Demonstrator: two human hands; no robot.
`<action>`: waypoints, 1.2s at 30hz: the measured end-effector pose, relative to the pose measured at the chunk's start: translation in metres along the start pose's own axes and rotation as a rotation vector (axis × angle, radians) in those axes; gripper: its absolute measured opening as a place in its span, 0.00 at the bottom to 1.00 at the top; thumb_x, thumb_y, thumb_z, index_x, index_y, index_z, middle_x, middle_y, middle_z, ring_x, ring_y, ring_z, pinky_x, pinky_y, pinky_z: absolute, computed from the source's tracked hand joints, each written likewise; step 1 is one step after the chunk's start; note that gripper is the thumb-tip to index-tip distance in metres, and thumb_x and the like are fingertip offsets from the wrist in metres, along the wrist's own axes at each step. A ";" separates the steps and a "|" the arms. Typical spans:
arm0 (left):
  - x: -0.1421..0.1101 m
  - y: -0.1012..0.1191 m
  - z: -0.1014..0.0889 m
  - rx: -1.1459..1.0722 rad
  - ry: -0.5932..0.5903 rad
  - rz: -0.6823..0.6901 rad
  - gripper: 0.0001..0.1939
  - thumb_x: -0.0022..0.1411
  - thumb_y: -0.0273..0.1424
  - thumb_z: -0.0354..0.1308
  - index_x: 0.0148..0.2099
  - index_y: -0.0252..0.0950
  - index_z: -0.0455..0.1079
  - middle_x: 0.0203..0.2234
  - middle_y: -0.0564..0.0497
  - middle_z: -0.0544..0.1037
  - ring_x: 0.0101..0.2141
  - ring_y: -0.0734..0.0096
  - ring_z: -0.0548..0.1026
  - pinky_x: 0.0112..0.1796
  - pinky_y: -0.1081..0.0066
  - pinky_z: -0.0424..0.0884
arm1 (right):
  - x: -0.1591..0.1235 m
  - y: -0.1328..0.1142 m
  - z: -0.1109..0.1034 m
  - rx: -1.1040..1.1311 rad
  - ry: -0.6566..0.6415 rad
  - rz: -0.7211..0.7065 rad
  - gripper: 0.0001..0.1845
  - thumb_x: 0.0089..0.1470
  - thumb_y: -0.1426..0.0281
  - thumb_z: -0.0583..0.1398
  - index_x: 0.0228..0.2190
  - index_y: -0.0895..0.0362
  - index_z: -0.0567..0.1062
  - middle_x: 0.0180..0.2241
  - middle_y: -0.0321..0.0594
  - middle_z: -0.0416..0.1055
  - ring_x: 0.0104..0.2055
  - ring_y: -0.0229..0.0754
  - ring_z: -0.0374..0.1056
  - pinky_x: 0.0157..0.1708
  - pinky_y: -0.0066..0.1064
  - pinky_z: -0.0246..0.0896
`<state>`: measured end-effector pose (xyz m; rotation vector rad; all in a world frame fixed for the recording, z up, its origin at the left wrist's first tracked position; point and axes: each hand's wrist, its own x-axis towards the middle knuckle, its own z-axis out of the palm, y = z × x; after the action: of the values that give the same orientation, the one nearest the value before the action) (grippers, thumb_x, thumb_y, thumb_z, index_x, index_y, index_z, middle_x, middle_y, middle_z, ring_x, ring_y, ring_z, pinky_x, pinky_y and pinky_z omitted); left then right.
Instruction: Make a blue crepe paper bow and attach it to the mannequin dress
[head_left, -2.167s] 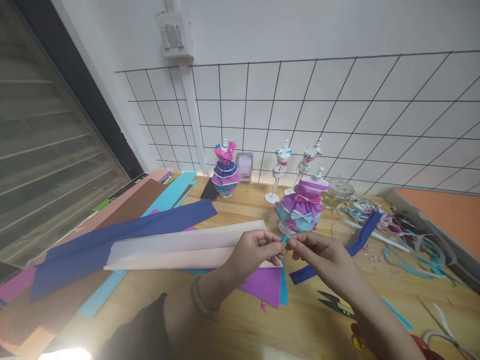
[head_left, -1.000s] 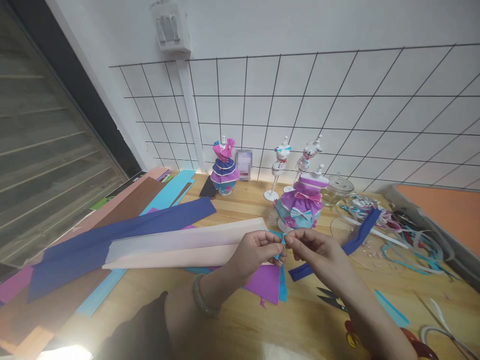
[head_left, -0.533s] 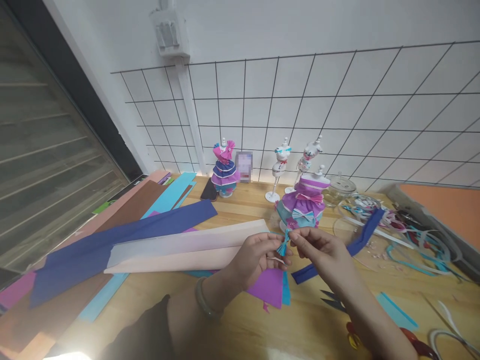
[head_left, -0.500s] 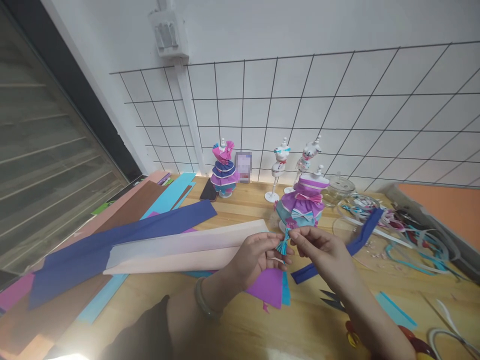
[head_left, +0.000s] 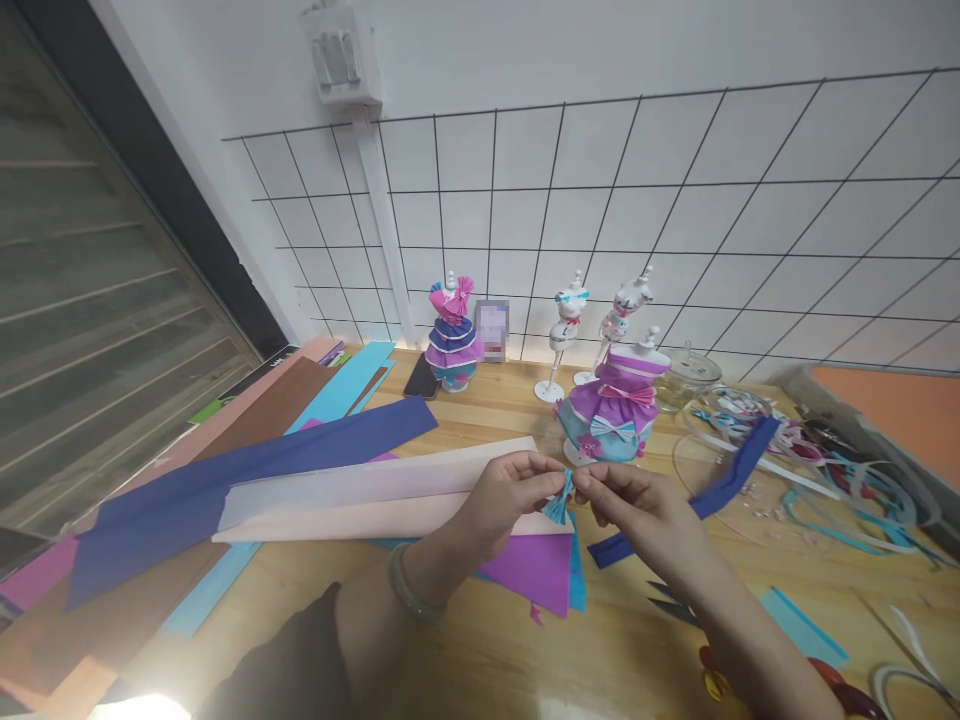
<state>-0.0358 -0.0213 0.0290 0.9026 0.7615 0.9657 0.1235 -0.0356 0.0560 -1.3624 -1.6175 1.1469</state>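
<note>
My left hand (head_left: pixel 504 500) and my right hand (head_left: pixel 630 503) meet above the wooden table (head_left: pixel 487 650), both pinching a small pleated teal paper piece (head_left: pixel 558 503) that fans out downward between the fingertips. A green bangle (head_left: pixel 409 588) circles my left wrist. Just behind the hands stands a small mannequin in a purple and teal paper dress (head_left: pixel 611 412). Under the hands lie a purple paper sheet (head_left: pixel 534 568) and a long pale pink folded sheet (head_left: pixel 375 492).
Long navy (head_left: pixel 247 480), brown (head_left: pixel 247 405) and light blue paper strips spread across the left. More small dress mannequins (head_left: pixel 452 335) stand by the wire grid wall. A navy strip (head_left: pixel 724 478), ribbon scraps (head_left: pixel 817 480), a glass jar (head_left: pixel 694 375) and black scissors (head_left: pixel 671 600) lie right.
The teal piece, first a tiny bit between the fingertips, now hangs as a visible pleated fan. My hands stay together in about the same place; the view has shifted slightly.
</note>
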 end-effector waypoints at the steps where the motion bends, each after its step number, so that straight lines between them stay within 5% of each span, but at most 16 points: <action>1: 0.001 0.000 -0.001 -0.002 0.013 0.011 0.12 0.48 0.34 0.63 0.33 0.31 0.71 0.27 0.50 0.72 0.28 0.76 0.68 0.33 0.73 0.61 | 0.000 0.001 0.000 -0.001 0.007 0.001 0.17 0.50 0.56 0.56 0.26 0.57 0.74 0.24 0.37 0.70 0.24 0.36 0.62 0.23 0.27 0.58; 16: 0.003 -0.001 -0.001 -0.016 0.026 0.109 0.14 0.49 0.37 0.63 0.32 0.31 0.68 0.28 0.48 0.72 0.30 0.74 0.69 0.33 0.70 0.65 | 0.002 0.001 -0.006 -0.021 0.125 -0.026 0.17 0.49 0.55 0.57 0.26 0.57 0.73 0.18 0.33 0.63 0.21 0.35 0.59 0.22 0.26 0.57; 21: -0.001 0.003 0.000 0.030 -0.024 0.099 0.19 0.51 0.38 0.61 0.43 0.33 0.69 0.30 0.49 0.72 0.32 0.73 0.69 0.34 0.71 0.64 | 0.000 0.001 -0.003 -0.033 0.080 -0.037 0.17 0.50 0.55 0.57 0.27 0.56 0.74 0.22 0.35 0.66 0.22 0.35 0.60 0.23 0.26 0.58; 26: -0.001 0.001 0.000 0.176 -0.014 0.160 0.14 0.48 0.36 0.63 0.33 0.31 0.70 0.27 0.49 0.72 0.29 0.75 0.68 0.33 0.72 0.63 | -0.001 -0.001 0.000 -0.085 0.085 -0.058 0.18 0.49 0.55 0.57 0.26 0.57 0.75 0.20 0.36 0.65 0.21 0.35 0.59 0.20 0.26 0.57; 36: 0.002 0.001 -0.001 -0.024 0.055 0.092 0.14 0.47 0.35 0.64 0.31 0.30 0.68 0.26 0.48 0.74 0.29 0.72 0.71 0.34 0.68 0.64 | 0.000 -0.001 -0.002 -0.003 0.094 -0.028 0.16 0.48 0.56 0.58 0.29 0.56 0.75 0.21 0.36 0.69 0.22 0.36 0.61 0.24 0.28 0.62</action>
<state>-0.0361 -0.0190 0.0294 0.9000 0.7584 1.0822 0.1250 -0.0354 0.0573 -1.3703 -1.5673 1.0488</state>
